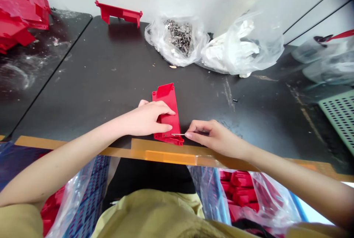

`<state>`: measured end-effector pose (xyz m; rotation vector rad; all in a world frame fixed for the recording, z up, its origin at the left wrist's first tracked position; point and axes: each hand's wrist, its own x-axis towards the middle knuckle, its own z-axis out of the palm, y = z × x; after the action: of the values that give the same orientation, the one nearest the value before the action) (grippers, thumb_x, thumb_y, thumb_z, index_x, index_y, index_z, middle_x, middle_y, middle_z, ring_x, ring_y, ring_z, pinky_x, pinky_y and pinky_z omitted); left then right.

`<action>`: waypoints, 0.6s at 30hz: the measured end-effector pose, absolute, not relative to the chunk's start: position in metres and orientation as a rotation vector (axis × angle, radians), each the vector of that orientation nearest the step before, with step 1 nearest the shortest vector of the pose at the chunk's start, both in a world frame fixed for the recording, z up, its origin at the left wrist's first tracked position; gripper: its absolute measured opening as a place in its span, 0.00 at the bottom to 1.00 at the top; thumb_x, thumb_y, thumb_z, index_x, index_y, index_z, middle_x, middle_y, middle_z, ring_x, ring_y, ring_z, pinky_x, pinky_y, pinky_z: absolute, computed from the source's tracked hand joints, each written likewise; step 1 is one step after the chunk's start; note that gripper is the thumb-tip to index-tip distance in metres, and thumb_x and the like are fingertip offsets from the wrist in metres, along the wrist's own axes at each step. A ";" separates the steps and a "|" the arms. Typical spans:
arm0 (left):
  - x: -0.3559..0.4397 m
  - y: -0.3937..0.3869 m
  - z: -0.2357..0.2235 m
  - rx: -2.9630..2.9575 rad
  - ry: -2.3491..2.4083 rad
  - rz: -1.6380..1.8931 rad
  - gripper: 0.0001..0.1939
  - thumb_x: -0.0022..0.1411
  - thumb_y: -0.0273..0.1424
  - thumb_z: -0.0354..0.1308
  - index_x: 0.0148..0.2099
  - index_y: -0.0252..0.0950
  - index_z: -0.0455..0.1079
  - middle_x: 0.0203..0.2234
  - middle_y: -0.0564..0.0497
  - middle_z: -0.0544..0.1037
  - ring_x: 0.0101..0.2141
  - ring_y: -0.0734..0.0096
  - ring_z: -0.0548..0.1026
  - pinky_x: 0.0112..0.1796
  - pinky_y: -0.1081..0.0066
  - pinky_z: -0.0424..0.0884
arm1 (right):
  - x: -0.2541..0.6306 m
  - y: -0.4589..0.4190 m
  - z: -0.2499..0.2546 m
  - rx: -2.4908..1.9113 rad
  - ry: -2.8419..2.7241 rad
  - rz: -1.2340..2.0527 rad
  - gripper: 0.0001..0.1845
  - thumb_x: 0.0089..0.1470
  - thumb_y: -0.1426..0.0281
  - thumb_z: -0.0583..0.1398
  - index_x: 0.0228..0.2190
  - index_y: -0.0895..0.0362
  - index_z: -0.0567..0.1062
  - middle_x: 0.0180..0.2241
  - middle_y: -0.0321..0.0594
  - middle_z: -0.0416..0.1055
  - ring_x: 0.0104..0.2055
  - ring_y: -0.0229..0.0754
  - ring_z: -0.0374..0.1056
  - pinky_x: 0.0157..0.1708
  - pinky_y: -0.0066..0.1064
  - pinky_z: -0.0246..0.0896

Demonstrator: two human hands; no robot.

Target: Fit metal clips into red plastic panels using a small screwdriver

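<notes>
Dark bench (116, 68) carries the work, orange tape (171, 158) along its near edge. Blue crate (94, 182) below it on the left, lined with clear plastic, red parts inside. Red pile (24, 9) at far left, green perforated tray (340, 116) at far right; both well apart from the hands. Clear bag of small metal pieces (166, 51) and clear bag with white contents (269, 51) sit side by side at the back, out of the way. Second red part (118, 12) near the back edge. Red part in work (173, 103) lies on the bench in front of the person, near end just beside the tape. Left hand (148, 118) palm down on it, thumb and fingers spread, looks like bracing. Right hand (218, 136) pinches a thin metal tool (179, 134), tip at the near end. Step in hand, my read: fine tool work at that end. Next move calls for a steady part and light tip control; left thumb sits close to the tip and could crowd it. Small black bit (235, 100) and beige scrap (173, 67) loose on the bench, neither blocking.
</notes>
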<state>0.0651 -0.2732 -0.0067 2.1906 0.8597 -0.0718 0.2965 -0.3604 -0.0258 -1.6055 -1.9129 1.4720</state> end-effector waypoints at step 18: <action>0.069 -0.271 -0.015 2.185 0.826 -0.009 0.26 0.54 0.50 0.64 0.51 0.41 0.73 0.47 0.52 0.74 0.47 0.59 0.68 0.51 0.62 0.51 | 0.300 -0.359 -0.020 -1.687 -2.027 1.486 0.21 0.62 0.52 0.54 0.28 0.55 0.70 0.22 0.30 0.63 0.25 0.34 0.54 0.27 0.28 0.49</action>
<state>0.0691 -0.2711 -0.0149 2.1851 0.8264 -0.0090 0.2996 -0.3592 -0.0196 -1.6872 -2.0268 1.4859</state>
